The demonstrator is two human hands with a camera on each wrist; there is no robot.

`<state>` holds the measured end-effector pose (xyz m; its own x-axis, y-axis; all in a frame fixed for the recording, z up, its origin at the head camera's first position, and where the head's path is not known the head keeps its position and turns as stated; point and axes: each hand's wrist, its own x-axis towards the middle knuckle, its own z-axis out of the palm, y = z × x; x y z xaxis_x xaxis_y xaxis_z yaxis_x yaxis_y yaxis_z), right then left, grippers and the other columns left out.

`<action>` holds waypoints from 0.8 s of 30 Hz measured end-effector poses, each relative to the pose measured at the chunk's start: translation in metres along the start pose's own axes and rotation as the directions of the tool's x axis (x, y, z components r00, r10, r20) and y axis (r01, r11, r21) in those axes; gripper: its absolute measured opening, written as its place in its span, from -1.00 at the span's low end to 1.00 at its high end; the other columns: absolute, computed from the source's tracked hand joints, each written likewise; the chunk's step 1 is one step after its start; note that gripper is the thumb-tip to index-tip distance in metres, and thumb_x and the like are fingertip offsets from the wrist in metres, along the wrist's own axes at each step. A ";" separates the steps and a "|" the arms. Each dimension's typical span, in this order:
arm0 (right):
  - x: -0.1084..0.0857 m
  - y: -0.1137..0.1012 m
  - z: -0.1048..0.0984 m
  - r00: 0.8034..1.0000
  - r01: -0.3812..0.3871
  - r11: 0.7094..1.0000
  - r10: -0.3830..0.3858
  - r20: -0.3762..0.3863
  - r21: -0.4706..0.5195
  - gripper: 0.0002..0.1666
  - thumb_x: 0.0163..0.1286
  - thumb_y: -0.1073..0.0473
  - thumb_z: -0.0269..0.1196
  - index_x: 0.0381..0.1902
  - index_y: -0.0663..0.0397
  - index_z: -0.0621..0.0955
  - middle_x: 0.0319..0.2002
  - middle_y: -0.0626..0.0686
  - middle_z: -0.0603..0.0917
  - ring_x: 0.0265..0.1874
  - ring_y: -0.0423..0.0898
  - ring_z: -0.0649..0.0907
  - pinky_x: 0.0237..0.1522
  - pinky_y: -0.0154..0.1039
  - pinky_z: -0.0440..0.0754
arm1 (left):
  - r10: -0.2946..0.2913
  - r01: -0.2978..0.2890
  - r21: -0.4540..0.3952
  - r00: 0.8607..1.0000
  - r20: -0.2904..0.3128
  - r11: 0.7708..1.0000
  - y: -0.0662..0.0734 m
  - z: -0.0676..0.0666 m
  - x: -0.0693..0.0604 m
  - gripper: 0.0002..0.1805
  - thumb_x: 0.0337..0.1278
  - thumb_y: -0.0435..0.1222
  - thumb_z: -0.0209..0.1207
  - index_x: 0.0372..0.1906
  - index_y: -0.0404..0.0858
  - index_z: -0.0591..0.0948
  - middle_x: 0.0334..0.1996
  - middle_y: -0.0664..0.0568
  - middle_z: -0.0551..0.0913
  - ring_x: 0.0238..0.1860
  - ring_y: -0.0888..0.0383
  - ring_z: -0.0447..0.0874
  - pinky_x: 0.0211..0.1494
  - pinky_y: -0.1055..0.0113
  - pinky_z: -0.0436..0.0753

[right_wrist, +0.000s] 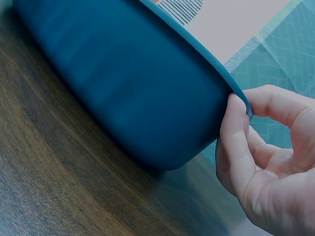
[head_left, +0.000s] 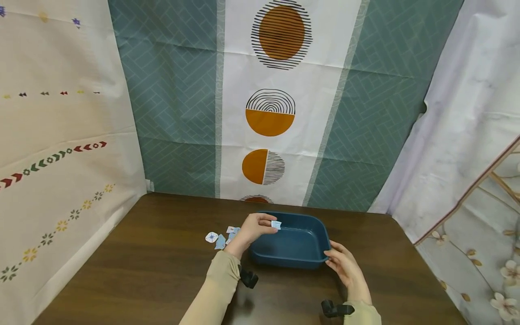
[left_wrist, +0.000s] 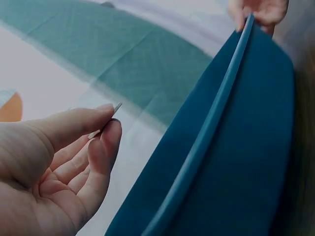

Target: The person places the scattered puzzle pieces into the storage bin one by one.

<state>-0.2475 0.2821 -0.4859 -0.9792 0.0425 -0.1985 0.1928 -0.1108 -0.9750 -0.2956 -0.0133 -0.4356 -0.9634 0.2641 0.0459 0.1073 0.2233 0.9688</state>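
A dark blue rectangular plastic bin (head_left: 284,261) stands on the table, its floor looking bare where it shows. My left hand (head_left: 253,229) is over the bin's left side. Between thumb and fingertips it pinches a small flat light-blue and white cutout (head_left: 276,225), which appears edge-on and thin in the left wrist view. At the bin's right side, my right hand (head_left: 343,264) grips the rim; the right wrist view shows thumb and finger on either side of the rim (right_wrist: 216,66). Left of the bin lie several similar cutouts (head_left: 220,241), partly hidden by the left hand, and a round compass-star one (head_left: 211,237).
The brown wooden table (head_left: 162,271) runs back to a green and white patterned curtain (head_left: 178,113). Light cloths hang at the left (head_left: 61,113) and right (head_left: 455,149). Dark wrist-camera mounts sit at both sleeves.
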 end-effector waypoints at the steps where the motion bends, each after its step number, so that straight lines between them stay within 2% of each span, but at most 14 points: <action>1: 0.000 0.000 0.000 1.000 0.001 1.000 -0.001 0.002 0.001 -0.32 0.36 0.38 0.09 0.40 0.39 0.19 -0.38 -0.16 0.58 -0.48 -0.32 0.55 -0.34 -0.49 0.60 | -0.001 0.001 -0.006 1.000 0.009 1.000 0.002 0.005 0.002 -0.60 0.11 -0.38 0.34 0.08 -0.38 0.64 -0.12 -0.19 0.70 -0.12 0.07 0.63 0.12 0.07 0.60; 4: 0.000 -0.001 0.001 1.000 0.003 1.000 -0.003 0.005 0.004 -0.33 0.36 0.39 0.09 0.39 0.40 0.19 -0.39 -0.16 0.57 -0.49 -0.33 0.54 -0.36 -0.50 0.60 | -0.008 0.010 -0.034 0.999 0.043 0.999 0.005 0.019 0.009 -0.60 0.12 -0.38 0.33 0.10 -0.37 0.63 -0.10 -0.19 0.69 -0.09 0.05 0.62 0.15 0.05 0.59; 7: 0.001 0.000 0.001 1.000 0.006 1.000 -0.006 0.005 0.012 -0.35 0.36 0.40 0.09 0.38 0.40 0.21 -0.40 -0.15 0.56 -0.51 -0.33 0.53 -0.37 -0.50 0.59 | -0.016 0.022 -0.077 0.997 0.075 0.997 0.007 0.033 0.017 -0.59 0.12 -0.41 0.32 0.11 -0.41 0.61 -0.10 -0.21 0.69 -0.13 0.07 0.65 0.13 0.10 0.61; 12: 0.002 0.000 -0.001 1.000 0.012 1.000 -0.013 0.008 0.025 -0.38 0.35 0.40 0.09 0.35 0.39 0.24 -0.41 -0.15 0.56 -0.51 -0.32 0.54 -0.37 -0.50 0.59 | -0.037 0.045 -0.113 0.996 0.077 0.993 0.009 0.055 0.031 -0.61 0.09 -0.46 0.33 0.07 -0.44 0.62 -0.11 -0.24 0.70 -0.18 0.08 0.68 0.08 0.17 0.66; 20: 0.002 -0.001 -0.002 1.000 0.005 0.999 -0.005 0.000 0.038 -0.41 0.34 0.40 0.09 0.32 0.37 0.28 -0.44 -0.14 0.58 -0.50 -0.30 0.55 -0.36 -0.47 0.60 | -0.133 0.134 -0.049 0.991 0.020 0.990 0.015 0.092 0.051 -0.68 0.02 -0.45 0.38 -0.06 -0.38 0.70 -0.24 -0.13 0.75 -0.24 0.13 0.71 0.03 0.22 0.67; 24: 0.002 0.000 -0.001 1.000 0.005 1.000 -0.006 0.006 0.023 -0.39 0.37 0.38 0.09 0.35 0.40 0.24 -0.41 -0.13 0.58 -0.49 -0.30 0.55 -0.35 -0.48 0.61 | -0.174 0.174 0.003 0.985 0.000 0.985 0.011 0.102 0.057 -0.69 0.00 -0.45 0.39 -0.07 -0.38 0.71 -0.24 -0.12 0.75 -0.21 0.11 0.73 -0.03 0.24 0.69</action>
<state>-0.2498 0.2829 -0.4862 -0.9806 0.0368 -0.1923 0.1859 -0.1335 -0.9735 -0.3244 0.1003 -0.4473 -0.9674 0.2212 -0.1235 -0.0612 0.2688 0.9613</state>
